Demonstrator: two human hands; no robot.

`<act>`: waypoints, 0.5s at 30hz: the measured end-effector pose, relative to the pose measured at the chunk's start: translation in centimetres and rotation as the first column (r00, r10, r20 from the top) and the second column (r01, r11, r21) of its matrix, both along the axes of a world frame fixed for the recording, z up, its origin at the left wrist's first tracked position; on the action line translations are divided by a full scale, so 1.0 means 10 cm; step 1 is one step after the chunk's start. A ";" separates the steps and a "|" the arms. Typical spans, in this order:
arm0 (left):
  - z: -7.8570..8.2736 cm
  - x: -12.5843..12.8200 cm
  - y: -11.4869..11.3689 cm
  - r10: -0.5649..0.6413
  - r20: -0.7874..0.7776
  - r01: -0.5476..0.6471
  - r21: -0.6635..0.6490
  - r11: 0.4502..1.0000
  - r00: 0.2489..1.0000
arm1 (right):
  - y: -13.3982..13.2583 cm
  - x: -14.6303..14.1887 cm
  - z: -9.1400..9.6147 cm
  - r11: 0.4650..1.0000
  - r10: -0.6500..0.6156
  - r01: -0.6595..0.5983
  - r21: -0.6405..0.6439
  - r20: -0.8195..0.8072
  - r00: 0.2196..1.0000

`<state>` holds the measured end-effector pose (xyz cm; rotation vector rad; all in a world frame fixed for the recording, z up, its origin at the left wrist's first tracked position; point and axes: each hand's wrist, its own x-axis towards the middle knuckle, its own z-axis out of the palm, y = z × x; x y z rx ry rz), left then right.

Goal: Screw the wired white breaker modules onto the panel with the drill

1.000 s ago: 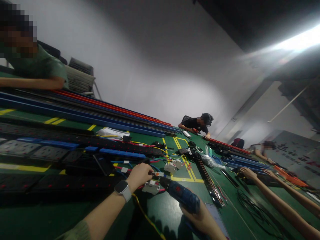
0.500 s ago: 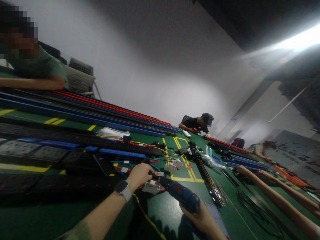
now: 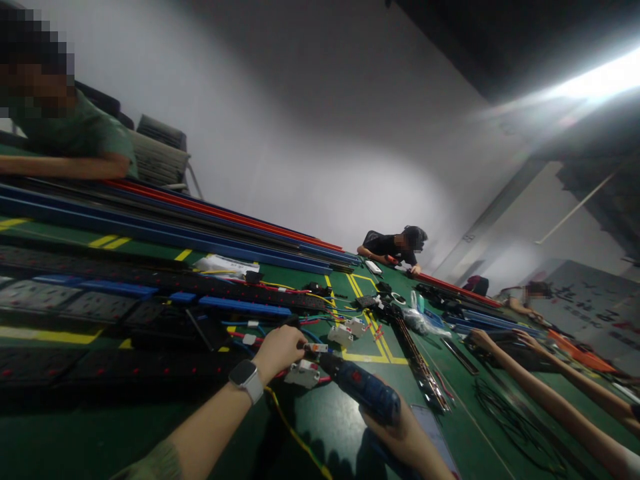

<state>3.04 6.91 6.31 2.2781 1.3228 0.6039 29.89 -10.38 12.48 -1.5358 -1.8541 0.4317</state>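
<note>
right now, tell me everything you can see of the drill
The drill has a dark blue, plastic-looking body with a small red mark and a black nose. The right hand grips it over the green table, mostly hiding its handle. Its nose slants up-left in view toward the white part at the left hand; whether they touch is unclear.

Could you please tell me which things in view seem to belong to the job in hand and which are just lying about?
Apparently in use:
blue drill, in the right grip
white-and-orange part, at the left grip

Apparently lying about:
coiled black cable
white packet
blue rails
</note>
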 end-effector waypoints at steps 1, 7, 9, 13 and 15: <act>0.00 0.00 0.00 0.002 0.000 -0.002 -0.001 1.000 1.000 | 0.00 0.00 0.01 1.000 0.006 -0.006 -0.013 0.006 1.000; 0.01 0.00 0.00 0.004 0.002 -0.004 -0.007 1.000 1.000 | 0.02 0.05 -0.03 1.000 -0.002 0.002 0.017 0.010 1.000; 0.01 0.00 0.00 0.008 0.006 -0.008 0.003 1.000 1.000 | 0.03 0.08 -0.05 1.000 0.008 -0.008 0.030 0.020 1.000; 0.00 0.00 0.00 0.009 0.004 -0.009 0.008 1.000 1.000 | 0.03 0.12 -0.08 0.999 0.046 -0.047 0.020 0.041 0.998; 0.01 0.01 0.00 0.001 -0.003 -0.001 -0.001 1.000 1.000 | 0.03 0.13 -0.12 0.999 0.030 -0.031 0.028 0.031 0.999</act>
